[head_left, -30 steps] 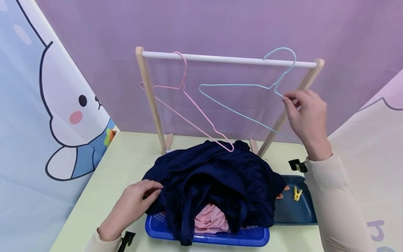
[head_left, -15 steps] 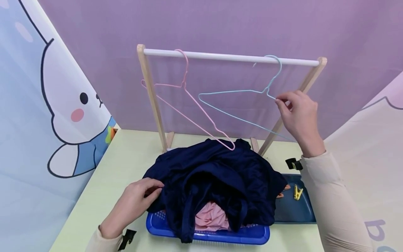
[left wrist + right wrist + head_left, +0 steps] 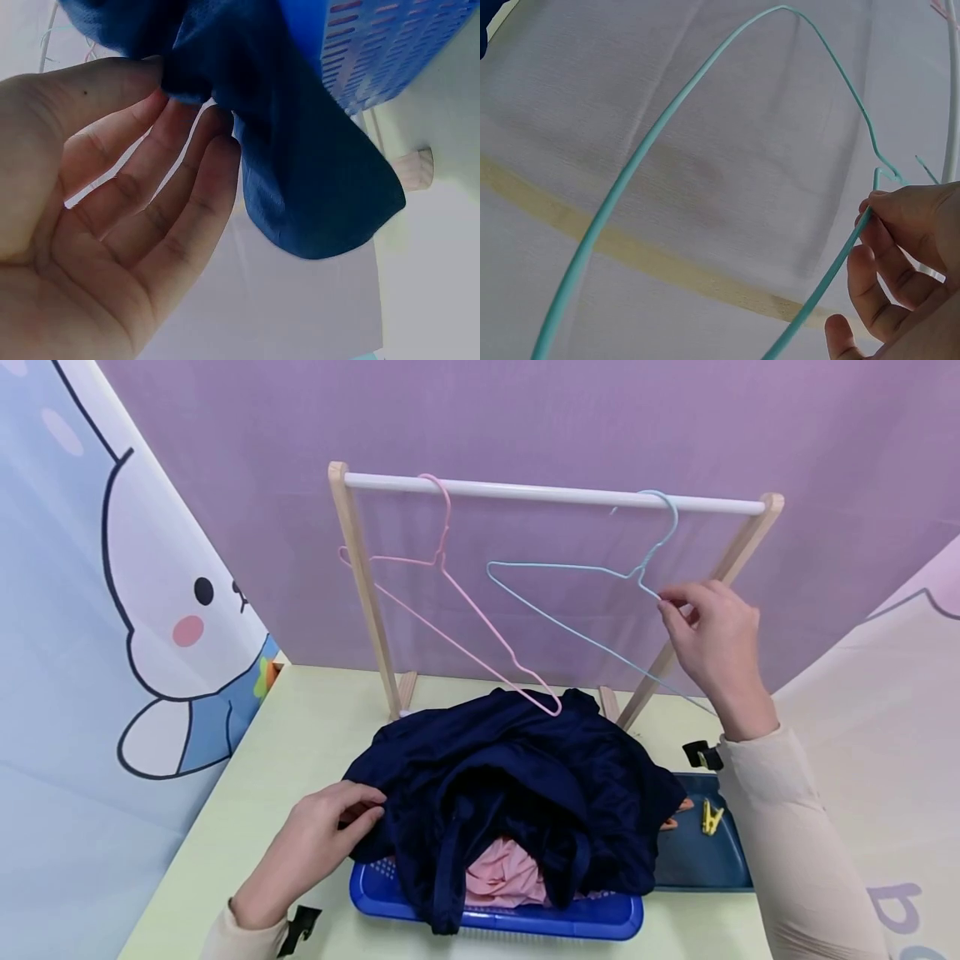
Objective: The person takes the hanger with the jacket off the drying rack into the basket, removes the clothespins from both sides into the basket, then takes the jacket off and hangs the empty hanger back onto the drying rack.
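Observation:
A light blue wire clothes hanger (image 3: 570,566) has its hook over the right part of the white rail (image 3: 525,491). My right hand (image 3: 716,647) pinches the hanger's right shoulder just below the neck, thumb against fingertips, as the right wrist view also shows. A navy garment (image 3: 517,760) lies heaped over a blue plastic basket (image 3: 540,927). At its left side my left hand (image 3: 318,835) pinches the cloth between thumb and fingers. In the left wrist view a navy flap (image 3: 307,187) hangs beside those fingers. Pink cloth (image 3: 502,877) shows under the navy garment.
A pink hanger (image 3: 480,618) hangs on the rail's left part, its lower corner in front of the navy garment. Wooden legs (image 3: 367,593) carry the rail. Right of the basket, a dark tray (image 3: 697,860) holds a yellow clothespin (image 3: 711,817) and orange ones, partly covered.
My right hand has moved left and slightly down with the light blue hanger, lowering its hook onto the rail. The hanger's left end has since tilted up. My left hand stays at the garment.

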Motion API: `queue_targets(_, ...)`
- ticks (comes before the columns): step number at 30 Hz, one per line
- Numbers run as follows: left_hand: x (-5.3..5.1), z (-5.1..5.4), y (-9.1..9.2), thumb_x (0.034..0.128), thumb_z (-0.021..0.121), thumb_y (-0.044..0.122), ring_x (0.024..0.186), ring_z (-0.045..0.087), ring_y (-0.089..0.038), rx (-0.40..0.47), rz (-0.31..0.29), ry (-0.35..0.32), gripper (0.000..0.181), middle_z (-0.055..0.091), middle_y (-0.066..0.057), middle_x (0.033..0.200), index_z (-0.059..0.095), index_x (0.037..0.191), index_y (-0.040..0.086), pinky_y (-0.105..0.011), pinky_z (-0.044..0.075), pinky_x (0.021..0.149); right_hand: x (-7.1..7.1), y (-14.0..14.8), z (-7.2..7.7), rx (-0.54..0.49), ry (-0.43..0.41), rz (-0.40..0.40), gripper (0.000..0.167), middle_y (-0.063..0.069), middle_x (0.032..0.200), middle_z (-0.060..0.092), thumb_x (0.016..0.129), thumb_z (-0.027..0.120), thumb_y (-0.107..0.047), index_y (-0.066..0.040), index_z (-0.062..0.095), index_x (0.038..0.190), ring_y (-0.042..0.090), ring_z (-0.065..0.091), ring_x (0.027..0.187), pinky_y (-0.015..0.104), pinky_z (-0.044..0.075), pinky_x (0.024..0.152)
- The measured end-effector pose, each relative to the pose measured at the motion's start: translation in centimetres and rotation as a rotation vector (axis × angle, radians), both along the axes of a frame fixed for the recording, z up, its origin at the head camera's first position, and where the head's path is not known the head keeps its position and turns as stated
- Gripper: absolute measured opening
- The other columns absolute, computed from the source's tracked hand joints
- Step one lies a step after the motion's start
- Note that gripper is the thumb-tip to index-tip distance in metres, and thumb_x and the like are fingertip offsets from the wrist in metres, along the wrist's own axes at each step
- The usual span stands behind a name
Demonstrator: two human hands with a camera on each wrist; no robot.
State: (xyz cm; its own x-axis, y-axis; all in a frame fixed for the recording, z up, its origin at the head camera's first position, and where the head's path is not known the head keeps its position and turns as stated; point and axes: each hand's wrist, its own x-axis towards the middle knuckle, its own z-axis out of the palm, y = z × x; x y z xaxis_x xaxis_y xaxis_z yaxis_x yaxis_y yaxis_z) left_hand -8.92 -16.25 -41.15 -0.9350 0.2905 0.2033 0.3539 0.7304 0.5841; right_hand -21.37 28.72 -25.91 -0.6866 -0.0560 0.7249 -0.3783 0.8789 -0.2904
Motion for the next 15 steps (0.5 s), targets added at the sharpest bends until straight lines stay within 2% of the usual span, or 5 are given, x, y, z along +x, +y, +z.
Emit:
queue_targets(6,0.9,0.4,-0.7,0.0899,0.077,0.011,0.078,0.062,-0.001,0.022,0.060,-0.012,0.018,0.066,0.013,0.094,0.074,0.105,0.020,-0.025,0.056,0.067,1.0,0.0,-0.4,0.009,-0.024,0.006,0.015,0.016,0.092,0.070,0.095,0.067,-0.008,0.000,0.075,0.105,0.034,0.064,0.078,0.054,0.038,0.074)
queue_targets(9,1.4,0.4,-1.5,0.0904,0.077,0.015,0.079,0.063,-0.003,0.051,0.112,-0.034,0.014,0.067,0.012,0.093,0.073,0.103,0.019,-0.025,0.056,0.067,1.6,0.0,-0.7,0.020,-0.014,0.010,0.015,0.015,0.091,0.070,0.094,0.068,-0.007,-0.001,0.075,0.105,0.033,0.065,0.077,0.055,0.037,0.072)
queue_targets(12,2.0,0.3,-2.4,0.0923,0.076,0.025,0.077,0.066,-0.005,0.096,0.189,-0.141,0.009,0.068,0.010,0.090,0.072,0.099,0.021,-0.026,0.056,0.066,2.3,0.1,-0.9,0.035,0.027,0.014,0.015,0.015,0.090,0.070,0.092,0.070,-0.005,-0.001,0.075,0.106,0.033,0.064,0.076,0.054,0.037,0.071)
queue_targets(15,2.6,-0.2,-3.4,0.0921,0.074,0.038,0.074,0.068,-0.007,0.158,0.262,-0.302,0.021,0.069,0.008,0.089,0.070,0.101,0.019,-0.026,0.054,0.064,3.3,0.1,-1.0,0.043,0.061,0.012,0.017,0.015,0.090,0.070,0.090,0.071,-0.003,-0.002,0.075,0.107,0.033,0.064,0.077,0.053,0.036,0.072)
